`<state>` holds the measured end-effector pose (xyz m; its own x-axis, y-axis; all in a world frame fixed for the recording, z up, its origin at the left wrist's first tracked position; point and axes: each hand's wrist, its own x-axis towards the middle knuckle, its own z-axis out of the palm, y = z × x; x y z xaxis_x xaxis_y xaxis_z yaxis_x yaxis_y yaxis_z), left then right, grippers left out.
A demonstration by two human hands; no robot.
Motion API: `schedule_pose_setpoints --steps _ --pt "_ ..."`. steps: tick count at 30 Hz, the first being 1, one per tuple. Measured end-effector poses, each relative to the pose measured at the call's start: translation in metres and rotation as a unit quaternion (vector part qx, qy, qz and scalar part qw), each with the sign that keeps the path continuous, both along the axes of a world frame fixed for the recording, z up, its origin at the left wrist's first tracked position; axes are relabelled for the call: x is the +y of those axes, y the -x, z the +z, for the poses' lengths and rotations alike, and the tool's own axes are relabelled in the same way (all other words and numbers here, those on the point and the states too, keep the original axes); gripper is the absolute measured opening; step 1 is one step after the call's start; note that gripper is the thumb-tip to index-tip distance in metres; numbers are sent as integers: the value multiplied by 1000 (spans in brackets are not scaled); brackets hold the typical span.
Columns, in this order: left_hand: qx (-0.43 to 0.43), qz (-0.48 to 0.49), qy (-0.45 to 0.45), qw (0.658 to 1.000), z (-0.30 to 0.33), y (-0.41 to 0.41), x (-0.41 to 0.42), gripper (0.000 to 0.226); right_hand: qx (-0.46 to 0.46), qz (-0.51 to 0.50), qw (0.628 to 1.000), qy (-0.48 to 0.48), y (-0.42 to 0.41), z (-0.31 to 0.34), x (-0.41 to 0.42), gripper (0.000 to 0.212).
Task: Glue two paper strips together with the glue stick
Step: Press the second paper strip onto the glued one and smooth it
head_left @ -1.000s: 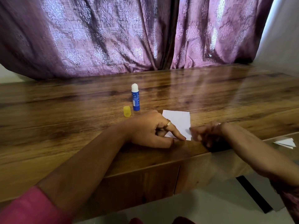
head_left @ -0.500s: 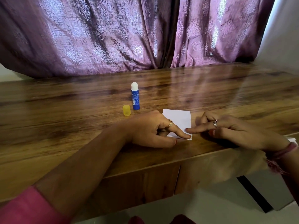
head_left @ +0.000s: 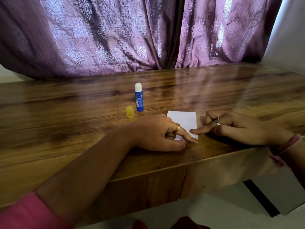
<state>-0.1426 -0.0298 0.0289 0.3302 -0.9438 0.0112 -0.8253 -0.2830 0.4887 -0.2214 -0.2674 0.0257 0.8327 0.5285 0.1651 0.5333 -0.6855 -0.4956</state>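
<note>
A white paper piece (head_left: 183, 120) lies flat near the front edge of the wooden table (head_left: 66, 126). My left hand (head_left: 158, 134) rests on the paper's left and front part, index finger stretched onto its near corner. My right hand (head_left: 234, 128) lies to the right, its index fingertip pressing on the paper's right edge, other fingers curled. I cannot tell whether the paper is one layer or two. A blue glue stick (head_left: 139, 97) stands upright and uncapped behind my left hand. Its yellow cap (head_left: 130, 111) stands beside it on the left.
Purple patterned curtains (head_left: 132, 35) hang along the table's far edge. A white wall (head_left: 290, 30) shows at the right. Below the table front are wooden cabinet doors (head_left: 148, 185) and a pale floor.
My right hand came up from the table's front edge and put its index fingertip on the paper's right side. My left hand stays on the paper.
</note>
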Motion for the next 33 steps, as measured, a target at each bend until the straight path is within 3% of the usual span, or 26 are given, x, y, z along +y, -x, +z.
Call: schedule_pose_setpoints --steps 8,11,16,22,27,33 --pt "14 7 -4 1000 0 -2 0 30 -18 -164 986 33 -50 -2 -24 40" --pt "16 3 -7 1000 0 -1 0 30 -53 -187 977 86 -51 -4 -23 36" --pt "4 2 6 1000 4 -1 3 28 -67 -214 968 111 -40 -5 -19 55" --pt "-52 23 27 998 13 -3 11 27 -180 -242 943 142 12 -14 -4 58" --pt "-171 61 39 983 12 -5 12 33 -251 -324 909 79 58 -33 23 46" --pt "-227 101 18 969 10 -8 12 37 -208 -366 904 -75 74 -51 57 51"
